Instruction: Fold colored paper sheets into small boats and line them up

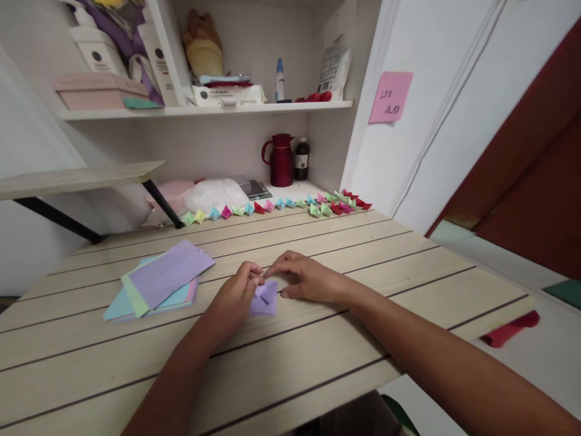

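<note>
A small folded sheet of purple origami paper [265, 298] lies on the striped wooden table, with creased flaps near its middle. My left hand [238, 290] grips its left side, fingers curled and closed at the upper left corner. Over the upper right edge of the paper arches my right hand [302, 275]. Its thumb and forefinger are apart, and the fingertips reach toward those of my left hand. Whether the right fingertips touch the paper is hard to tell. Left of my hands is a fanned stack of coloured paper sheets [172, 272], purple on top.
Small folded paper boats [249, 209] in several colours line the table's back edge, clustered toward the right. Behind them stand a red thermos jug [282, 160] and a dark bottle [302, 159]. A raised wooden shelf [82, 177] with black legs is at the left.
</note>
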The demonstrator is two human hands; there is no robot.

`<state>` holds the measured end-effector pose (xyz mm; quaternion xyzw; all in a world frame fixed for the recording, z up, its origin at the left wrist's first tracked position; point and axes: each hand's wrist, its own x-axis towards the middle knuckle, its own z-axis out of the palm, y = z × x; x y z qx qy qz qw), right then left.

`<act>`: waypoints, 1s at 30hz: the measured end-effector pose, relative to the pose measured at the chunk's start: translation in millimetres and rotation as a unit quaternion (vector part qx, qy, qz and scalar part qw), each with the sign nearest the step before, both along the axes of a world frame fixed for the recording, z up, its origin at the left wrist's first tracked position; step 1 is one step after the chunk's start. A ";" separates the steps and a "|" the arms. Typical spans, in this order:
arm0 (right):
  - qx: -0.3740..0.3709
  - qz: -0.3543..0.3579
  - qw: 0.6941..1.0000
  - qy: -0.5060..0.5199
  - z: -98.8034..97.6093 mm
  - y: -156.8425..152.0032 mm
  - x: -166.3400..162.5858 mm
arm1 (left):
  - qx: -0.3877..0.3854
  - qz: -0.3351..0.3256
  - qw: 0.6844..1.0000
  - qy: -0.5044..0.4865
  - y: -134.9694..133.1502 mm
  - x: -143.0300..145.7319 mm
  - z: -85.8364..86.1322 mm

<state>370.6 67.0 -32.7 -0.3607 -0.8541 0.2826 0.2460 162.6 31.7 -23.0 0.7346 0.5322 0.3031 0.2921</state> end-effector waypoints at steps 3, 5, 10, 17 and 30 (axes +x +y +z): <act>0.026 0.014 1.000 0.005 -4.7 1.6 -6.2 | -0.017 0.006 0.999 -0.032 0.9 -1.4 -2.9; 0.038 0.001 0.999 0.004 -9.0 4.1 -12.9 | -0.035 0.005 0.998 -0.053 0.7 -2.3 -3.2; 0.039 -0.080 0.996 -0.016 -16.7 10.1 -30.6 | -0.005 0.055 0.994 -0.089 2.1 -4.1 -2.7; 0.061 -0.141 0.986 -0.068 -14.6 8.2 -42.6 | 0.089 0.101 0.991 0.001 17.0 -14.5 -17.4; 0.067 -0.135 0.984 -0.093 -10.8 6.3 -39.0 | 0.039 0.015 0.980 0.197 8.0 -14.3 -13.6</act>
